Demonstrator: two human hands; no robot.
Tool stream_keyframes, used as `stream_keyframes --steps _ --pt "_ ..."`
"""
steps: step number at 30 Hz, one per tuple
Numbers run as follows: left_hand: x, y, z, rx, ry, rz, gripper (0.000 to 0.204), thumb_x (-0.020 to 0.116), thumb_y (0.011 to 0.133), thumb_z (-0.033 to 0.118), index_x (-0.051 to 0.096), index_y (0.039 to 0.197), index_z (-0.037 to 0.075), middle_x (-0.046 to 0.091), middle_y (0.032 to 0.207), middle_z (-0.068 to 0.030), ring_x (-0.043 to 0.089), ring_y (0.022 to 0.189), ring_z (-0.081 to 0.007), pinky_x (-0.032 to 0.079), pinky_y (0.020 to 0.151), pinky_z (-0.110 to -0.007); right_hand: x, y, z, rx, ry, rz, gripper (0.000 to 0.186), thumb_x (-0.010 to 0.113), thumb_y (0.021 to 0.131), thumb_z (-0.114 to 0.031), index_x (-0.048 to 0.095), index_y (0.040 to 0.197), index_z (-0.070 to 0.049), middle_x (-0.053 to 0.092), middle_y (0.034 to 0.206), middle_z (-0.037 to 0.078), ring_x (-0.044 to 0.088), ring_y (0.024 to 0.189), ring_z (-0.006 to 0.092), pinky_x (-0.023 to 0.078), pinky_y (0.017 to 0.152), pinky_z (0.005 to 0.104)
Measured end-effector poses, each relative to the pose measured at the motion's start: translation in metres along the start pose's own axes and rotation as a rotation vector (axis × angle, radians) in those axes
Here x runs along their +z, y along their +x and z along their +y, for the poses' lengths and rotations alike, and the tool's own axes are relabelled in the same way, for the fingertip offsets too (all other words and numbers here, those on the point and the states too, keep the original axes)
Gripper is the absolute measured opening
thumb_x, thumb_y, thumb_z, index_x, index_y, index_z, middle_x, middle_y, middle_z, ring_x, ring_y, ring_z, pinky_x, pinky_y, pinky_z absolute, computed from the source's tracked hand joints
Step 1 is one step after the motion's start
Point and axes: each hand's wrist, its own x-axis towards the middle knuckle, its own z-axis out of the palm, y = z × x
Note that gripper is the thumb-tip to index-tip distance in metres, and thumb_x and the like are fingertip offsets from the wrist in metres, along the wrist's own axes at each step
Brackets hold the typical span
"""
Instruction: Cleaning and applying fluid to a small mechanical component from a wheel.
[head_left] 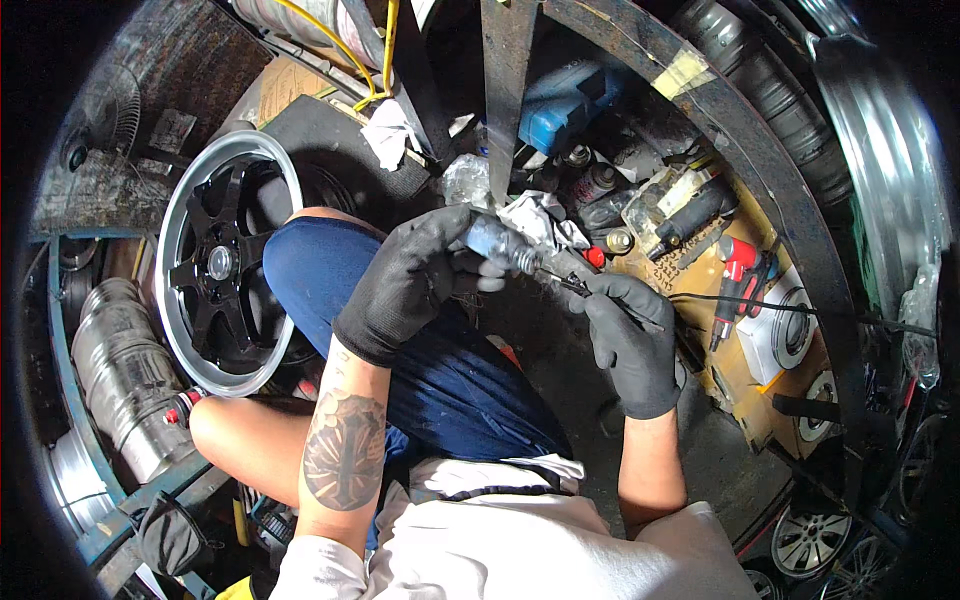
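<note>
The fingers of the left hand (405,285), in a black knit glove, are bent around a small, clear, bluish plastic bottle (490,238) and pinch it, with 2 fingertips peeking out under its side. The fingers of the right hand (632,340), in a black glove too, are pressed together on a thin, dark, stick-like tool (570,284).

The bottle lies up and to the left of the right fingers. Its long side slants, so its neck points right and a little down, toward them. The thin tool slants nearly the same way, its tip right by the neck. I cannot tell if the tip goes in. The left hand is nearer to the bottle.

Just past the fingers is some crumpled white paper (545,218). Right of the right fingers lies a red and black hand-held power tool (738,262). Well to the left of the left fingers stands a big, round wheel with black spokes and a silver rim (176,265).
</note>
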Motion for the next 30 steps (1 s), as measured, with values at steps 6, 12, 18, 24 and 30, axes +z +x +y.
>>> stream_keyframes --steps 6,12,18,24,30 --pt "0.005 -0.007 0.010 -0.183 -0.305 -0.170 0.037 0.045 0.097 0.029 0.059 0.110 -0.003 0.066 0.092 -0.0125 0.065 0.077 -0.0183 0.056 0.068 -0.031 0.001 0.001 -0.008 0.043 -0.062 -0.041 0.013 0.067 0.087 -0.004 0.069 0.099 0.000 0.072 0.091 0.008 0.057 0.057 0.0050 0.045 0.052 0.0201" --pt "0.017 -0.011 0.004 -0.316 0.208 -0.079 0.036 0.045 0.101 0.032 0.062 0.099 0.000 0.061 0.080 -0.0052 0.057 0.056 -0.0118 0.048 0.050 -0.024 0.009 0.007 -0.018 -0.633 -0.757 -0.122 0.013 0.069 0.082 -0.003 0.070 0.095 0.000 0.071 0.093 0.012 0.069 0.088 0.0243 0.053 0.080 0.0339" --pt "0.008 -0.010 0.003 -0.238 -0.038 -0.059 0.035 0.049 0.101 0.036 0.057 0.110 0.003 0.058 0.081 -0.0016 0.054 0.060 -0.0101 0.045 0.053 -0.023 0.008 0.011 -0.022 -0.577 -0.854 -0.043 0.014 0.069 0.086 -0.009 0.071 0.098 -0.003 0.071 0.097 0.014 0.069 0.091 0.0290 0.053 0.081 0.0357" --pt "0.001 -0.027 0.015 -0.105 -0.168 0.089 0.032 0.048 0.100 0.035 0.057 0.113 0.007 0.056 0.083 -0.0001 0.048 0.063 -0.0112 0.038 0.053 -0.025 -0.004 0.023 0.008 -0.529 -0.860 -0.043 0.014 0.069 0.087 -0.010 0.071 0.100 -0.004 0.071 0.097 0.014 0.069 0.091 0.0291 0.053 0.081 0.0362" --pt "-0.001 -0.020 0.014 -0.227 -0.187 0.073 0.032 0.046 0.102 0.031 0.057 0.116 0.004 0.056 0.085 -0.0019 0.054 0.070 -0.0127 0.047 0.059 -0.025 0.006 0.038 0.027 -0.586 -0.759 0.049 0.016 0.068 0.087 -0.008 0.071 0.102 -0.003 0.072 0.098 0.013 0.070 0.093 0.0294 0.054 0.082 0.0357"
